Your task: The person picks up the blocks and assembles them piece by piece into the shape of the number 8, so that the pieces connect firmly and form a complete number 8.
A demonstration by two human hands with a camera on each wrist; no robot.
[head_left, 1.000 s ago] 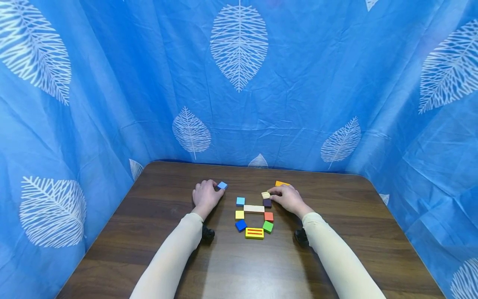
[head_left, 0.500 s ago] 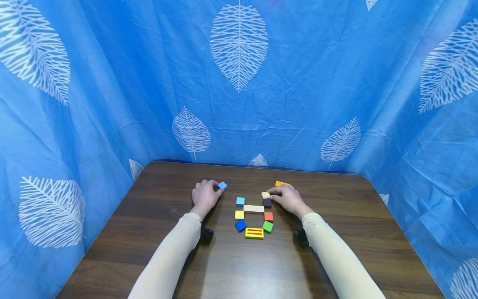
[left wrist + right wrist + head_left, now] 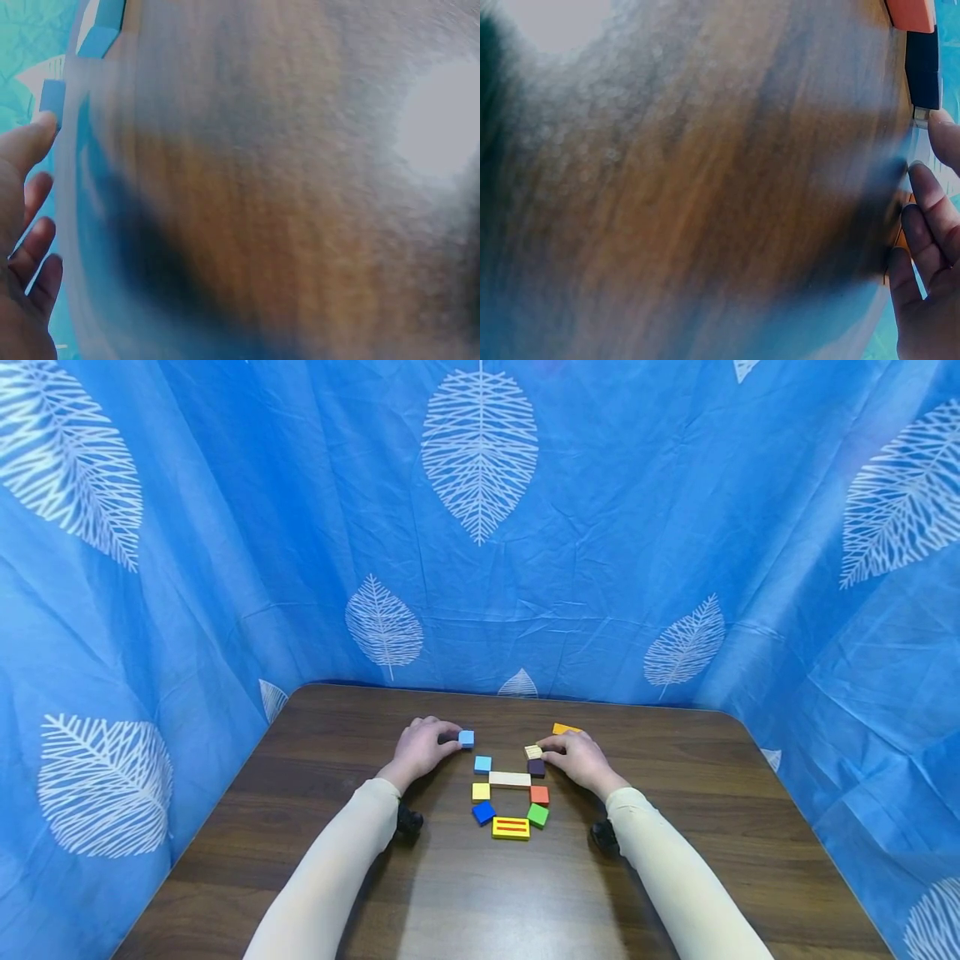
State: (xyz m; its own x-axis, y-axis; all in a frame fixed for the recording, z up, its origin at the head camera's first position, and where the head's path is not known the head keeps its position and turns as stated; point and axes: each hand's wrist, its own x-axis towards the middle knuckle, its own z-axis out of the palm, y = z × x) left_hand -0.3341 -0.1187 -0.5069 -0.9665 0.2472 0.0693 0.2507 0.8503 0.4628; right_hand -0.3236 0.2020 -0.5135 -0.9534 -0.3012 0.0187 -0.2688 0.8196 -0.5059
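Note:
My left hand (image 3: 422, 748) pinches a light blue block (image 3: 467, 739) between thumb and fingers, just behind another light blue block (image 3: 483, 765) on the table. In the left wrist view the thumb presses on the held block (image 3: 52, 99). With thumb and fingertips my right hand (image 3: 581, 758) grips a small striped cream block (image 3: 533, 752), right behind a black block (image 3: 536, 768). A cream bar (image 3: 510, 780) lies between the two columns of blocks. In the right wrist view, the thumb is at the striped block (image 3: 921, 118), by the black block (image 3: 923, 71).
Nearer me lie a yellow block (image 3: 481, 792), a red block (image 3: 540, 795), a dark blue block (image 3: 484, 812), a green block (image 3: 537, 815) and a yellow bar with red stripes (image 3: 511, 828). Behind my right hand is an orange block (image 3: 566, 728). A blue curtain (image 3: 480, 610) hangs beyond the table (image 3: 645, 893).
My left hand has moved right with the light blue block, which has turned to face squarely forward. The right hand and the striped block have stayed in place.

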